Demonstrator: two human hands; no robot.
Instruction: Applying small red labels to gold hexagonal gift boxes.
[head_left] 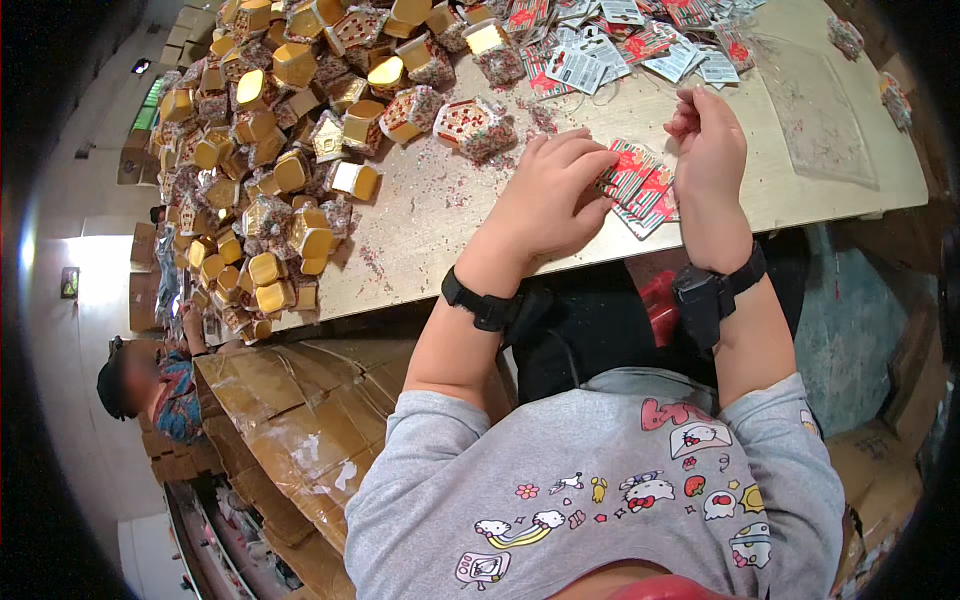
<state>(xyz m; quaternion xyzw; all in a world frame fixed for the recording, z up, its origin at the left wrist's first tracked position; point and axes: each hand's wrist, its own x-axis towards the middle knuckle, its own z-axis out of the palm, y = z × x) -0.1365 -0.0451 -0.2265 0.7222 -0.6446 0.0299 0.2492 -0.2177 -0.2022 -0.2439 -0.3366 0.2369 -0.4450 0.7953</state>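
A few overlapping printed cards (650, 190), red with green and white stripes, lie fanned out at the table's near edge between my hands. My left hand (560, 190) rests palm down at their left side. Its thumb and index finger are apart, with the tips against the cards' edge. On the right, my right hand (712, 140) is raised beside the cards with its fingers curled together. Anything between those fingertips is too small to make out. A red and white house-shaped ornament (470, 125) sits on the table left of my left hand.
Many gold-based house ornaments (290, 175) are heaped along the table's left side. More cards (600, 60) lie loose at the far side. A clear plastic sheet (820, 120) is at right. Glitter specks the table (410, 220). Another person (170, 395) is at far left.
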